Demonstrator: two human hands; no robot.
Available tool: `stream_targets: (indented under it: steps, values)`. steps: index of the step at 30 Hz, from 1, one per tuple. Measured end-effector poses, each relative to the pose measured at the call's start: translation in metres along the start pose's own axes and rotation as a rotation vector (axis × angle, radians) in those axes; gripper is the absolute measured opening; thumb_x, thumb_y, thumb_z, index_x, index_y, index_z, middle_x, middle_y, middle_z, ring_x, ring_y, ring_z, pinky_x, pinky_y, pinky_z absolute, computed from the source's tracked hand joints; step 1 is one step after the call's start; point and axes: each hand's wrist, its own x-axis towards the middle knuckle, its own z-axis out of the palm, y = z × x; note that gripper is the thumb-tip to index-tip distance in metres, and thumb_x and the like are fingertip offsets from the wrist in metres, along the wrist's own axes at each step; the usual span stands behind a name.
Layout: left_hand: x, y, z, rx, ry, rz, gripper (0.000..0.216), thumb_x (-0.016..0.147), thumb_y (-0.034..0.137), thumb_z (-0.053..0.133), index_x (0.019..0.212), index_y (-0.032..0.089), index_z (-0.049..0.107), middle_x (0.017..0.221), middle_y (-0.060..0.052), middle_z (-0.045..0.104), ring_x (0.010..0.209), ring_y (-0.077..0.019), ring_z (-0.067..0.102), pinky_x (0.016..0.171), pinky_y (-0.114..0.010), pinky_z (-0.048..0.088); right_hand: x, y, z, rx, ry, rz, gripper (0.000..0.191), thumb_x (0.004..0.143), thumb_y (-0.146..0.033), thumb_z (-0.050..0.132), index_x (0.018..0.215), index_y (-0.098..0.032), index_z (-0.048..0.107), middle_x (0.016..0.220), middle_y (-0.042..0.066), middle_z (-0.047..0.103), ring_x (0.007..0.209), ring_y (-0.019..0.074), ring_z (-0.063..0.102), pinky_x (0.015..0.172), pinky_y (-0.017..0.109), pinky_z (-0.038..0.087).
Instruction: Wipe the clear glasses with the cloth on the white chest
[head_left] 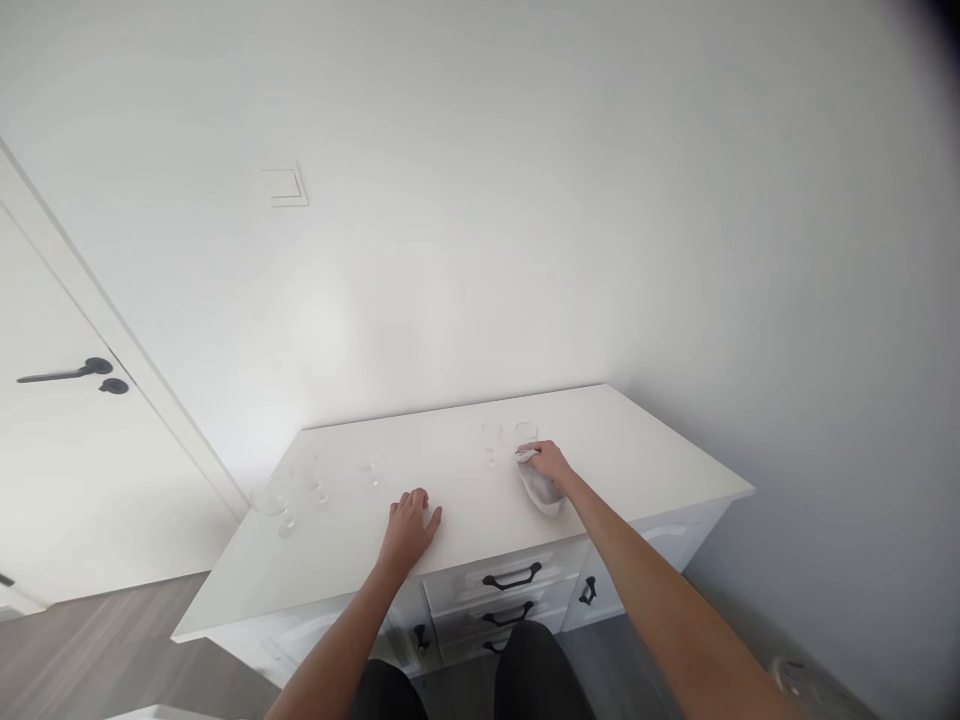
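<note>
A crumpled white cloth hangs from my right hand, whose fingers are closed on it. Just beyond those fingers is a clear glass; whether the cloth touches it I cannot tell. Another clear glass stands close by on its left. My left hand rests on the white cabinet top, thumb spread from the fingers, holding nothing. Farther left are several more transparent glasses, among them a wide one near the left edge and a faint one nearer my hand.
Below the top are white drawers with black handles. A pale wall rises behind the cabinet, with a light switch. At left stands a white door with a black handle. Something transparent lies at lower right.
</note>
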Motion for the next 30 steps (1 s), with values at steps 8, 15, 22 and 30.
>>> stream_targets:
  steps: [8,15,22,30]
  values:
    - [0.001,0.0,0.0,0.011,0.014,-0.003,0.009,0.097,0.032,0.049,0.093,0.025,0.048,0.09,-0.002,0.061,0.09,-0.0244,0.059,0.083,-0.038,0.039,0.016,0.0,0.007,0.01,-0.066,-0.026,0.03,0.071,-0.018,0.07,0.099,-0.019,0.082,0.109,0.009,0.079,0.102,0.0247,0.073,0.091,0.036,0.054]
    - [0.001,-0.001,0.001,-0.014,0.013,-0.012,0.009,0.097,0.033,0.048,0.093,0.024,0.049,0.09,-0.002,0.061,0.09,-0.0241,0.059,0.083,-0.038,0.039,0.017,0.002,0.009,0.032,-0.083,-0.06,0.031,0.072,-0.019,0.071,0.101,-0.018,0.081,0.111,0.01,0.079,0.104,0.024,0.072,0.092,0.035,0.054]
    - [0.002,-0.003,0.003,-0.01,-0.009,-0.032,0.01,0.097,0.032,0.046,0.092,0.024,0.048,0.09,-0.002,0.061,0.09,-0.0241,0.058,0.083,-0.039,0.039,0.013,-0.002,0.01,0.01,-0.068,-0.087,0.031,0.07,-0.022,0.074,0.1,-0.019,0.08,0.111,0.01,0.078,0.104,0.0244,0.072,0.093,0.036,0.052]
    - [0.002,-0.004,0.005,-0.013,0.006,-0.023,0.009,0.097,0.032,0.048,0.093,0.024,0.05,0.091,-0.003,0.062,0.09,-0.0245,0.059,0.083,-0.039,0.04,-0.022,0.008,-0.009,-0.098,0.078,-0.02,0.03,0.069,-0.025,0.067,0.099,-0.019,0.071,0.096,0.007,0.076,0.089,0.0232,0.07,0.076,0.03,0.05]
